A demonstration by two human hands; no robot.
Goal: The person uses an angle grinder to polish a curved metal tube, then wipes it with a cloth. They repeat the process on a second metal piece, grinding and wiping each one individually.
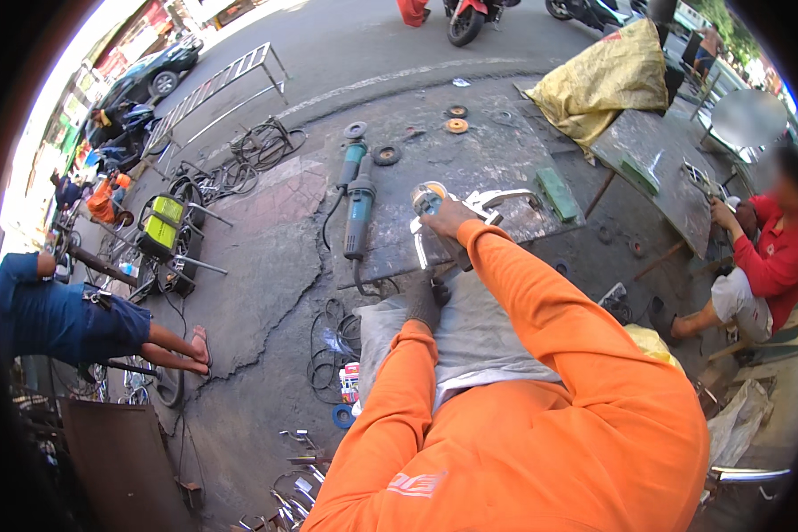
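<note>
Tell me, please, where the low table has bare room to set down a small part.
A wide bare patch of the table lies between the orange disc, the green block and the pale metal pieces; a narrower one lies between the two lying grinders and the right hand. It is crowded around that hand, among the metal pieces.

dark worktop (492,160) | teal grinders (359,213) | green block (555,195) | discs (457,126) | metal pieces (507,195)

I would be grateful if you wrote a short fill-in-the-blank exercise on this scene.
The right hand grips a power tool over the worktop; its sleeve is ____.
Two more power tools lie on the worktop's ____ side.
The long block near the worktop's right edge is ____.
Missing words: orange; left; green.
</note>
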